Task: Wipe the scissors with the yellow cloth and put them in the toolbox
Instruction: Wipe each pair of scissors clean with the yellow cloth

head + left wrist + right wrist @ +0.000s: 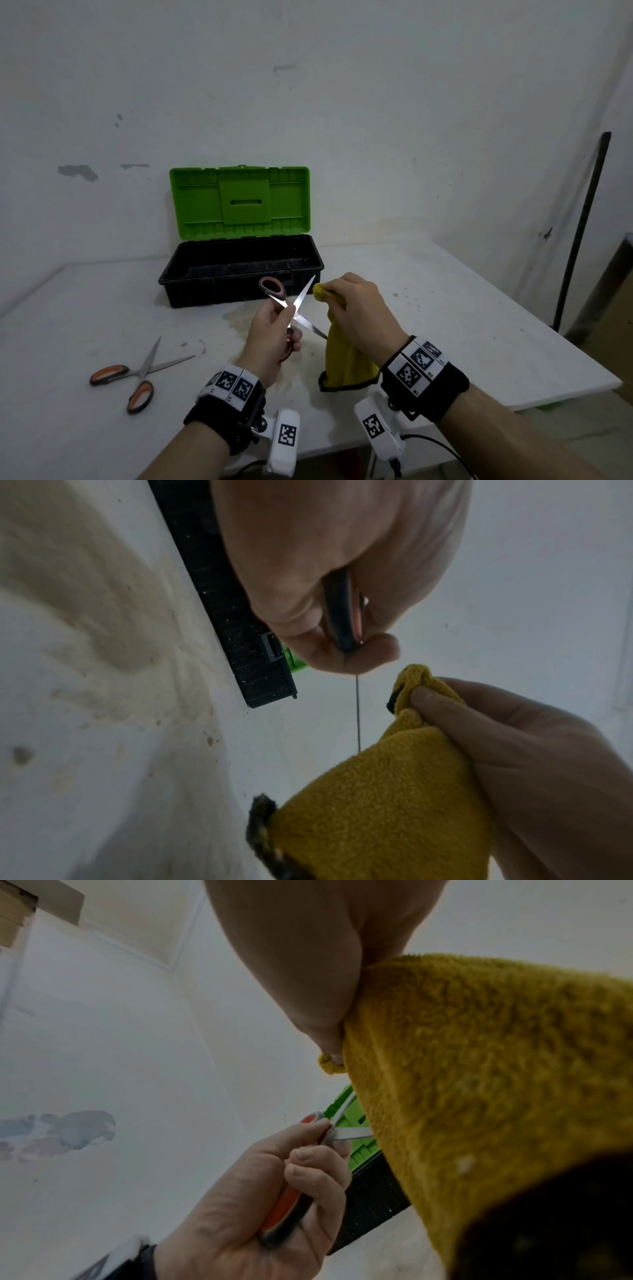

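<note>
My left hand (274,329) grips one handle of a pair of scissors (297,303) with spread blades, held above the table in front of the toolbox. The other red and grey handle loop (272,287) sticks up free. My right hand (356,308) pinches a bunched yellow cloth (342,356) just right of the upper blade tip; the rest of the cloth hangs down. In the left wrist view the blade (358,712) shows edge-on beside the cloth (394,791). The right wrist view shows the cloth (479,1083) close up and the left hand (274,1191) round the handle.
The black toolbox (239,294) stands with its green lid (239,202) up against the wall. A second pair of scissors (137,373) with orange handles lies spread on the white table (479,325) at the left. A dark pole (582,233) leans at the right.
</note>
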